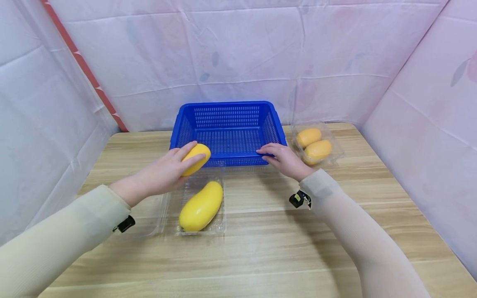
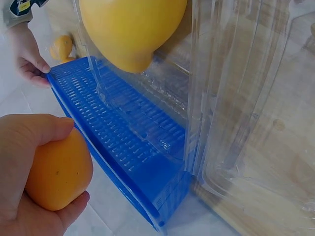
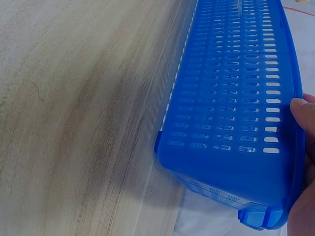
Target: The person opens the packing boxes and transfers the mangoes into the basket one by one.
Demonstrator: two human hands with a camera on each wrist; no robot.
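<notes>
My left hand [image 1: 168, 169] grips a yellow mango [image 1: 197, 159] above the table, close to the front left corner of a blue plastic basket [image 1: 223, 155]. In the left wrist view the thumb and fingers wrap round this mango [image 2: 61, 172]. My right hand [image 1: 282, 158] holds the basket's front rim near its right corner; the right wrist view shows the thumb [image 3: 301, 110] over the rim. A second, larger mango [image 1: 201, 207] lies in an open clear plastic box [image 1: 218, 227] below the left hand. The basket's visible inside holds nothing.
Behind the right hand, a clear box [image 1: 337, 151] with two orange-yellow mangoes [image 1: 317, 150] stands at the back right. The open box's clear lid [image 1: 149, 215] lies flat to its left. Patterned cloth [image 1: 238, 54] hangs behind the wooden table [image 1: 283, 248].
</notes>
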